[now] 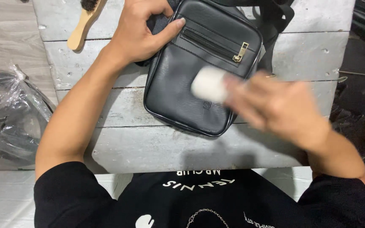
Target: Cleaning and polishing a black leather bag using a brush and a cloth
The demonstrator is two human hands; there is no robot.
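Black leather bag point(191, 80) flat on grey plank table point(148, 147), centre. L hand point(142, 31) clamped on bag's top-left corner, thumb by zip. R hand point(271, 105), blurred, gripping white pad point(208, 84) pressed to bag front. Wooden brush point(83, 25) lies well apart, upper left.

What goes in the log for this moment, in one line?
left hand: holds black bag | right hand: blurred, white pad on bag | wooden brush: aside
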